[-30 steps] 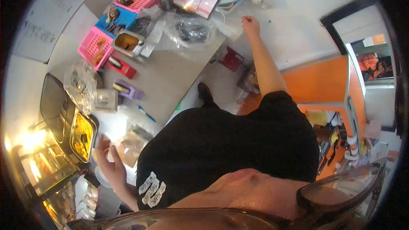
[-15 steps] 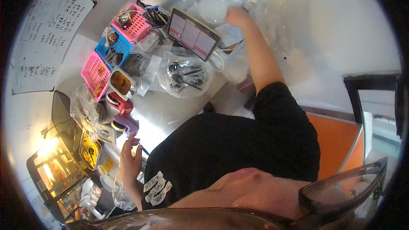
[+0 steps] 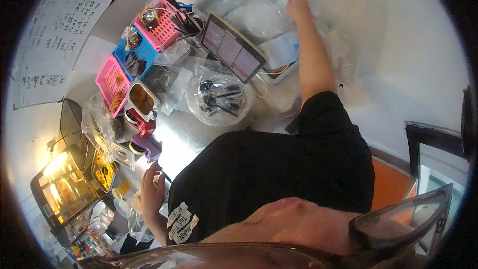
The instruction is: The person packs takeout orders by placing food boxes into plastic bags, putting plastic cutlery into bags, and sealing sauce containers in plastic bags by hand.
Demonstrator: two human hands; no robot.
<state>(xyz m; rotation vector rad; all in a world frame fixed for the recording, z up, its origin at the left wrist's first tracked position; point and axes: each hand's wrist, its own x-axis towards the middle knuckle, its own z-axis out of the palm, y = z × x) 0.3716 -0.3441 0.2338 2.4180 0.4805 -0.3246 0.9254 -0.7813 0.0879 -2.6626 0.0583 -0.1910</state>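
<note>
My right hand (image 3: pixel 297 7) reaches to the far right corner of a clear plastic tub (image 3: pixel 204 7). Its fingers are closed beside some clear plastic; whatever they grip is hidden. Round translucent lids (image 3: pixel 261 19) lie in that tub, close to the hand. My left hand (image 3: pixel 152 189) hovers low at the left with fingers apart and nothing in it, near a purple tape dispenser (image 3: pixel 147 147). Between the hands stand a tablet (image 3: pixel 233 47) with a lit screen and a clear bag of black plastic cutlery (image 3: pixel 219 97).
Pink (image 3: pixel 112 83) and blue baskets (image 3: pixel 134 52) line the back, beside a metal container (image 3: pixel 143 100) with brown contents. A red tape dispenser (image 3: pixel 142 123) sits in front of it. At lower left are a tray of yellow food (image 3: pixel 103 173) and a lit glass-fronted warmer (image 3: pixel 62 189).
My right hand has moved farther out, up and to the right, along the tub's edge. My left hand has stayed near the purple dispenser. The whole view has shifted slightly.
</note>
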